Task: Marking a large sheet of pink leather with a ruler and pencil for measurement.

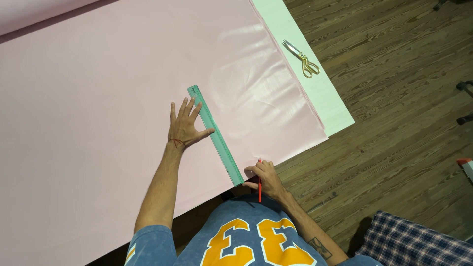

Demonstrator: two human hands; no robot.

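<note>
Pink sheet: a large pale pink sheet (98, 98), fabric or paper, I cannot tell which, covers nearly the whole bench and reaches its near edge; a light green surface (315, 88) shows along the far-right edge.
Ruler: a translucent green ruler (215, 134) lies flat on the pink sheet, running at a slant from mid-sheet down to the near edge.
Left hand: the left hand (184, 127) is spread open, palm down, fingers splayed beside the ruler, thumb pressing on its middle.
Right hand: the right hand (265, 176) is closed around a red pencil (259, 183), tip at the ruler's near end, just by the sheet's near edge.
Doing it well: press evenly along the ruler, not only mid-length, since the near end could pivot under the pencil; keep the pencil tight against the ruler's edge and draw in one steady stroke.
Watch: the sheet looks slightly rippled right of the ruler; smoothing it would keep the line true.
Scissors: gold-handled scissors (301, 58) rest on the green strip, well apart from both hands.
Floor: dark wooden floor (394, 98) lies beyond the bench's right edge.
</note>
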